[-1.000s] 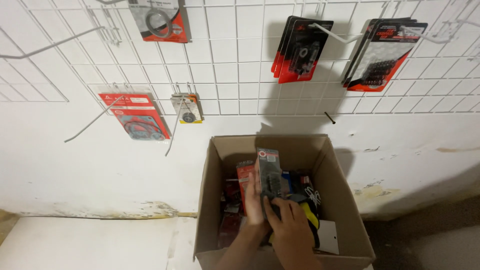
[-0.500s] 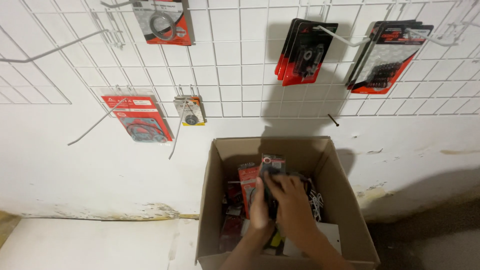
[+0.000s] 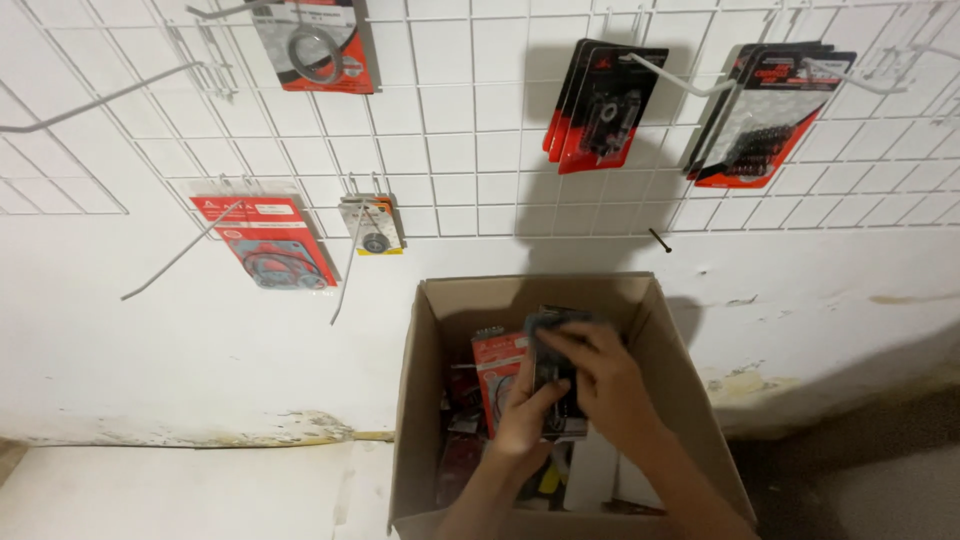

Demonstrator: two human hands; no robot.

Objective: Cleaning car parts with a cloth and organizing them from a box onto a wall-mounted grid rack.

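Observation:
An open cardboard box [image 3: 425,400] stands on the floor against a white wall, filled with several red and black packaged parts. Both my hands are inside it. My left hand [image 3: 528,410] grips the lower part of a dark blister pack [image 3: 553,322] held upright. My right hand [image 3: 595,375] covers the upper front of the same pack with its fingers curled over it. A red pack [image 3: 495,365] stands just to the left of it in the box.
A white wire grid panel [image 3: 470,120] hangs on the wall above the box. Red and black packs hang from hooks on it: top left [image 3: 318,45], middle [image 3: 600,105], right [image 3: 765,110], lower left [image 3: 265,240], and a small one [image 3: 370,225]. Bare hooks [image 3: 90,100] stick out left.
Both hands have lifted the dark pack higher inside the box, and my right hand has slid up over its front. The view has tilted slightly downward.

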